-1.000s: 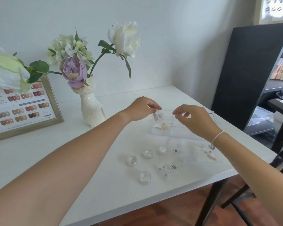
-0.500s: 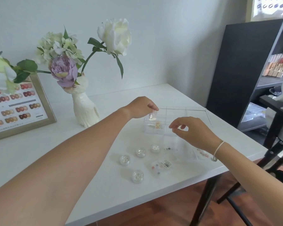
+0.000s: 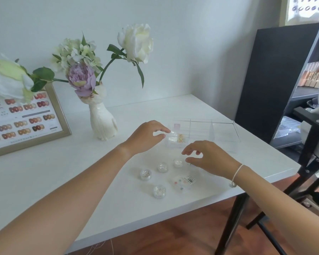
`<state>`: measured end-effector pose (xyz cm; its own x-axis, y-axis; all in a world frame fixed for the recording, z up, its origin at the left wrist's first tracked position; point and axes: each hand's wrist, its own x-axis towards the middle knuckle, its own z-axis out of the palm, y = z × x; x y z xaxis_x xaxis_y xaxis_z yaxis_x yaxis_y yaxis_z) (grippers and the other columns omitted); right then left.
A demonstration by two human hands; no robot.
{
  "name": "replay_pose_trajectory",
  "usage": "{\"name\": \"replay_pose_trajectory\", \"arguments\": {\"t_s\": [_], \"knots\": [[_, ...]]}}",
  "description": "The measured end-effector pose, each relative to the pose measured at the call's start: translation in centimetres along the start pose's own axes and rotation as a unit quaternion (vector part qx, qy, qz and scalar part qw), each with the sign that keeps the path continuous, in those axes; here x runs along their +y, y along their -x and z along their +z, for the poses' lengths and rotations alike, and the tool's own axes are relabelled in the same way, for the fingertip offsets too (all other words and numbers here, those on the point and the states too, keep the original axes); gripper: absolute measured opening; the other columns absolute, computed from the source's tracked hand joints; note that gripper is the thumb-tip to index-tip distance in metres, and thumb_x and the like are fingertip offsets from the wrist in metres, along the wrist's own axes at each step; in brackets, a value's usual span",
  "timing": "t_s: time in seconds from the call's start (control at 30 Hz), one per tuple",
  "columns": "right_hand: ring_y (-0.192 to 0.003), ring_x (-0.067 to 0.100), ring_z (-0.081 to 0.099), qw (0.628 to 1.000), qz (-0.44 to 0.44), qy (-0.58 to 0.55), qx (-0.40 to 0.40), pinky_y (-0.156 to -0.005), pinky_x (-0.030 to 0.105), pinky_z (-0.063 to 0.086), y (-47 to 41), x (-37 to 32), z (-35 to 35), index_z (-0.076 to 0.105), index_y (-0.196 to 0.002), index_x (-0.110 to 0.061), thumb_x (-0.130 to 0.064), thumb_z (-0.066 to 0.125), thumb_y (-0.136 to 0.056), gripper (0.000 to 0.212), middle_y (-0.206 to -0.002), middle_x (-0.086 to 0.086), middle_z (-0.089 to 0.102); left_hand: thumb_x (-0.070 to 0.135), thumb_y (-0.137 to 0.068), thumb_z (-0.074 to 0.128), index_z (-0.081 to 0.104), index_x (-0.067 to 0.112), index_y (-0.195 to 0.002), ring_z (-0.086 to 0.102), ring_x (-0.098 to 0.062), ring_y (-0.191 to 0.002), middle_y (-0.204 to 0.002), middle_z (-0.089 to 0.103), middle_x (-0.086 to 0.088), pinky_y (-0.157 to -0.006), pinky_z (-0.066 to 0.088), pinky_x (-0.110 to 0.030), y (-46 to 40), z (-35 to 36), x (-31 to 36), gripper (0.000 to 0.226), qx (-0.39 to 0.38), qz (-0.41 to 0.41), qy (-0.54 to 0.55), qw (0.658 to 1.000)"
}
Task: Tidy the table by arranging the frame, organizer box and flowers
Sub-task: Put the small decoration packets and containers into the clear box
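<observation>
While both arms reach across the white table (image 3: 44, 181), the left hand (image 3: 145, 137) hovers at the near-left corner of the clear organizer box (image 3: 201, 133), its fingers loosely curved with forefinger and thumb a little apart and nothing between them; whether the fingertips touch the box wall cannot be told. The right hand (image 3: 208, 159), a thin white bracelet (image 3: 237, 173) at its wrist, hangs just in front of the box with its fingers loosely bent, thumb and forefinger parted, gripping nothing. The box sits toward the far right of the table, its lid lying open to the right, and small gold and pale bits lie in its left compartments. Before it stand four small round clear jars (image 3: 162, 167) and a flat clear packet with a barcode label (image 3: 182, 182), all near the table's front edge. The flowers (image 3: 81, 78), white, pale green and lilac, stand in a white vase (image 3: 102, 120) at the back left, upright. Just left of the vase the gold-edged frame (image 3: 57, 111) leans back, showing rows of nail colour samples, partly hidden by a white bloom.
</observation>
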<state>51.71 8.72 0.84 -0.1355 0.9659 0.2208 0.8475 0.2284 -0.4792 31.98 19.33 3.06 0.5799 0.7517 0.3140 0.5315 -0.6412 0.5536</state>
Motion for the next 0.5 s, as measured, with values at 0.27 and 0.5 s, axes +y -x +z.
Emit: {"name": "replay_pose_trajectory", "arguments": {"t_s": [0.27, 0.5], "knots": [[-0.087, 0.004, 0.044, 1.000, -0.012, 0.015, -0.022, -0.077, 0.017, 0.034, -0.1, -1.9, 1.6, 0.061, -0.105, -0.032, -0.036, 0.065, -0.079, 0.027, -0.108, -0.010, 0.062, 0.030, -0.080, 0.066, 0.067, 0.035, -0.089, 0.051, 0.000, -0.089, -0.097, 0.062, 0.017, -0.071, 0.038, -0.004, 5.3, 0.8, -0.2, 0.011, -0.041, -0.060, 0.015, 0.997], [-0.088, 0.007, 0.045, 0.999, -0.002, 0.036, -0.020, -0.078, 0.021, 0.035, -0.1, -1.8, 1.8, 0.061, -0.100, -0.027, -0.030, 0.063, -0.081, 0.020, -0.108, -0.008, 0.063, 0.042, -0.071, 0.071, 0.065, 0.035, -0.082, 0.049, 0.007, -0.086, -0.082, 0.058, 0.022, -0.067, 0.035, -0.003, 6.3, 1.0, 0.2, 0.014, -0.081, -0.071, 0.009, 0.994]]}}
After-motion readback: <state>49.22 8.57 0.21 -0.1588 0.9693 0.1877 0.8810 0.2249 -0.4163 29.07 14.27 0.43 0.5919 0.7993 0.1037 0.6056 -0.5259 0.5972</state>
